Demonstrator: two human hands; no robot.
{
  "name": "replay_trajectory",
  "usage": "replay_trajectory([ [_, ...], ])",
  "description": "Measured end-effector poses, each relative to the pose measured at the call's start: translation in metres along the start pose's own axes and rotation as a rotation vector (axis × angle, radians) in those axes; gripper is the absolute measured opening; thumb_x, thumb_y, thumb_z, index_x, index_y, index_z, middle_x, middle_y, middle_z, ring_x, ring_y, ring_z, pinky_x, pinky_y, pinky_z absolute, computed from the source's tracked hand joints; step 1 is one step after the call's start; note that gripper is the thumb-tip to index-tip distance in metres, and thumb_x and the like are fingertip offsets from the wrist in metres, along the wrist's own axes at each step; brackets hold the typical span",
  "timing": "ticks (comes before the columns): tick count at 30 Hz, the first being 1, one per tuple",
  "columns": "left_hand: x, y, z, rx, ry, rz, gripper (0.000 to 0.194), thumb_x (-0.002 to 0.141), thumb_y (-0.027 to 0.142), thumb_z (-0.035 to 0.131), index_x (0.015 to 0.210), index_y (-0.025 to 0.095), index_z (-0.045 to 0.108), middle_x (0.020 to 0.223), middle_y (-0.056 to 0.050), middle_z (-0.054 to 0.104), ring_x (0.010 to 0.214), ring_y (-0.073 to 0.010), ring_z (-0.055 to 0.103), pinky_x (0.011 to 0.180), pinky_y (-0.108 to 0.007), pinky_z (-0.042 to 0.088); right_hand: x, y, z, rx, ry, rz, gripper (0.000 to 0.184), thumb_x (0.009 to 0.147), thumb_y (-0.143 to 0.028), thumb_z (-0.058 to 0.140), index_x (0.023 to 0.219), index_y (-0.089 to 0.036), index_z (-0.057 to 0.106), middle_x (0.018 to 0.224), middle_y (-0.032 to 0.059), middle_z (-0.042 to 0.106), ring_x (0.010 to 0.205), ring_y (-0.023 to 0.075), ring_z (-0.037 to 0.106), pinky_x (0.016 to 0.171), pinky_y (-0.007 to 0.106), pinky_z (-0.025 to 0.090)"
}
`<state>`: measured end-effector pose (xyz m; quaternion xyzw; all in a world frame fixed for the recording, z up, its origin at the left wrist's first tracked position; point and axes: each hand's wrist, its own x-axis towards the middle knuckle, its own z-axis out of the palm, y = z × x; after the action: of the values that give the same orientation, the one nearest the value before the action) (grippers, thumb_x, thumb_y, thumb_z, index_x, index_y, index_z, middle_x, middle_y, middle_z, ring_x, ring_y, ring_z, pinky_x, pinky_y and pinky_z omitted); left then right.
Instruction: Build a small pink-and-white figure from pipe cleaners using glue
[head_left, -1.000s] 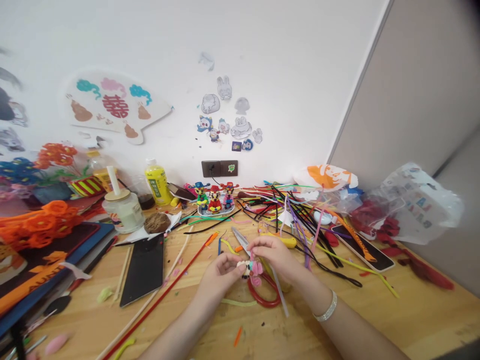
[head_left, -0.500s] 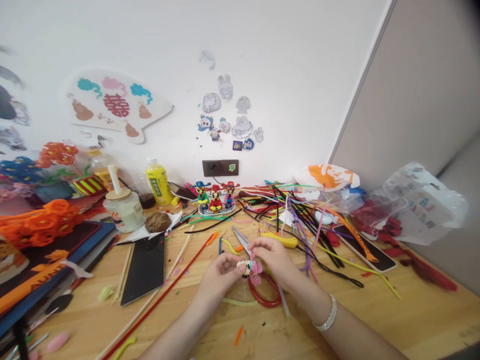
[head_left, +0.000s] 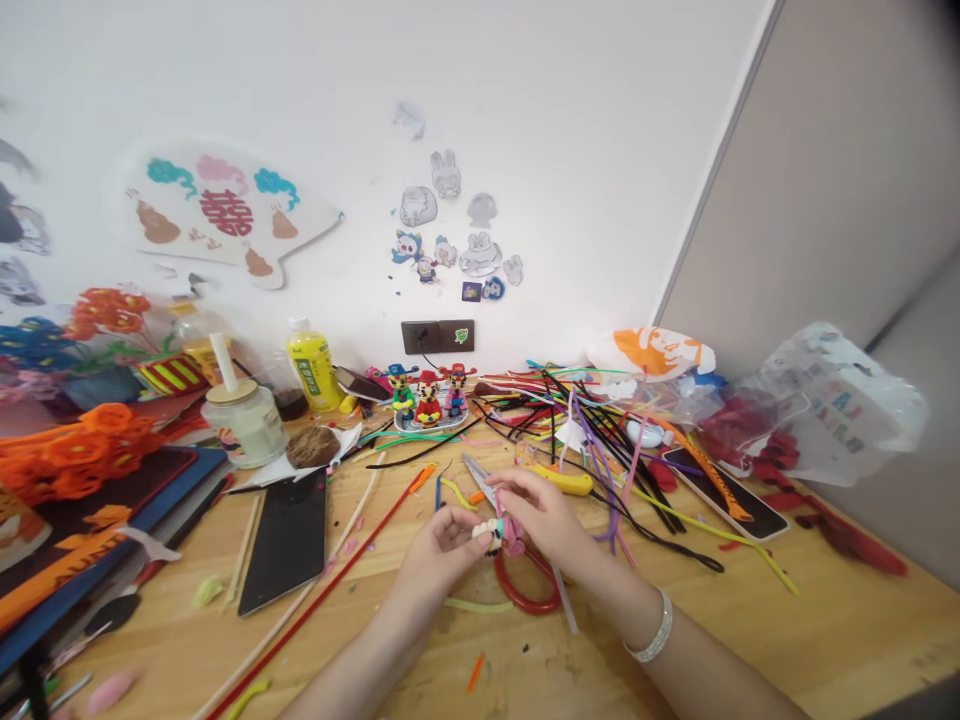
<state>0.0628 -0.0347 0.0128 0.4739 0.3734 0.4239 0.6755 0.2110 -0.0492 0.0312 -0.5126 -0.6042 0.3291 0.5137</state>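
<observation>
A small pipe-cleaner figure [head_left: 490,534], cream with black, turquoise and pink parts, is held between my two hands above the table. My left hand [head_left: 448,545] pinches its cream end with thumb and fingers. At the pink end, my right hand [head_left: 534,510] has its fingers closed on the pink part; its fingertips partly hide it. Under my right hand lie scissors with red handles [head_left: 531,606], blades pointing away. A yellow-handled tool [head_left: 566,481] rests just beyond that hand.
A heap of coloured pipe cleaners [head_left: 600,440] covers the back right. Three small figures [head_left: 427,395] stand by the wall. At left are a black phone [head_left: 285,540], a glass jar [head_left: 244,425], a yellow bottle [head_left: 313,370] and orange flowers [head_left: 82,450]. A plastic bag [head_left: 847,410] sits far right.
My right fingers have shifted slightly down over the pink part, covering more of it. My left hand keeps its pinch. The whole view has moved a little.
</observation>
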Motion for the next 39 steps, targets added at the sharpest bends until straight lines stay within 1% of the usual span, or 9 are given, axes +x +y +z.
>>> replay_trajectory([
  [6,0.002,-0.003,0.000,-0.090,-0.013,0.023,0.035,0.052,0.033,0.078,0.069,0.017,0.053,0.068,0.001,0.063,0.066,-0.0127,0.060,0.066,-0.024,0.045,0.005,0.001,-0.007,0.001,0.039,-0.057,0.022,0.080,-0.027,0.047,0.095,-0.019,0.060,0.096,0.0052,0.060,0.090,0.0183,0.054,0.080,0.031,0.042],
  [12,-0.004,0.013,0.003,-0.387,-0.009,0.043,0.040,0.059,0.026,0.074,0.090,0.020,0.049,0.092,-0.003,0.065,0.094,-0.0195,0.060,0.089,-0.035,0.043,0.011,0.005,-0.013,0.116,0.234,-0.023,0.022,0.077,-0.038,0.051,0.080,-0.018,0.058,0.082,0.0033,0.060,0.082,0.0190,0.054,0.076,0.031,0.042],
  [16,-0.001,0.017,-0.003,-0.472,0.024,0.072,0.041,0.061,0.022,0.073,0.094,0.019,0.050,0.091,-0.003,0.065,0.094,-0.0180,0.060,0.093,-0.035,0.041,0.001,0.006,0.007,0.304,0.116,0.135,0.028,0.073,-0.045,0.057,0.075,-0.017,0.061,0.076,0.0035,0.063,0.079,0.0204,0.056,0.075,0.032,0.043],
  [19,0.003,0.011,-0.009,-0.523,0.088,0.080,0.041,0.060,0.019,0.074,0.094,0.018,0.051,0.088,-0.003,0.067,0.087,-0.0149,0.062,0.086,-0.028,0.045,-0.010,0.003,0.026,0.444,-0.006,0.220,0.034,0.065,-0.046,0.066,0.083,-0.017,0.064,0.086,0.0055,0.066,0.086,0.0223,0.058,0.082,0.035,0.042],
  [22,0.005,0.005,-0.008,-0.545,0.105,0.058,0.045,0.057,0.018,0.076,0.094,0.018,0.050,0.084,-0.003,0.068,0.079,-0.0121,0.063,0.075,-0.023,0.047,-0.017,0.000,0.038,0.561,-0.047,0.223,0.041,0.058,-0.044,0.073,0.088,-0.018,0.063,0.089,0.0058,0.066,0.088,0.0222,0.058,0.082,0.036,0.042],
  [26,0.003,0.002,-0.003,-0.523,0.067,0.030,0.047,0.054,0.016,0.077,0.091,0.019,0.048,0.084,-0.003,0.069,0.075,-0.0118,0.064,0.068,-0.020,0.046,-0.018,-0.002,0.040,0.681,0.006,0.233,0.042,0.059,-0.038,0.075,0.093,-0.018,0.061,0.093,0.0047,0.065,0.091,0.0197,0.058,0.081,0.032,0.042],
  [33,-0.001,0.010,0.000,-0.436,0.086,0.032,0.044,0.053,0.018,0.078,0.088,0.018,0.052,0.079,-0.002,0.068,0.074,-0.0124,0.063,0.069,-0.022,0.046,-0.015,-0.001,0.037,0.655,0.062,0.270,0.038,0.059,-0.037,0.073,0.090,-0.017,0.062,0.081,0.0027,0.065,0.070,0.0149,0.057,0.061,0.025,0.043],
  [36,0.001,0.016,-0.005,-0.303,0.112,0.062,0.035,0.061,0.033,0.072,0.087,0.015,0.057,0.082,-0.005,0.067,0.080,-0.0157,0.062,0.075,-0.026,0.046,-0.015,-0.005,0.035,0.608,0.075,0.283,0.037,0.060,-0.036,0.072,0.090,-0.017,0.062,0.081,0.0029,0.065,0.071,0.0157,0.057,0.061,0.025,0.043],
  [39,0.004,0.022,-0.013,-0.041,0.168,0.165,0.032,0.062,0.040,0.068,0.081,0.014,0.061,0.076,-0.003,0.066,0.076,-0.0159,0.060,0.070,-0.025,0.046,-0.014,-0.006,0.034,0.587,0.067,0.259,0.036,0.059,-0.033,0.072,0.090,-0.017,0.062,0.083,0.0034,0.065,0.076,0.0177,0.057,0.065,0.027,0.043],
])
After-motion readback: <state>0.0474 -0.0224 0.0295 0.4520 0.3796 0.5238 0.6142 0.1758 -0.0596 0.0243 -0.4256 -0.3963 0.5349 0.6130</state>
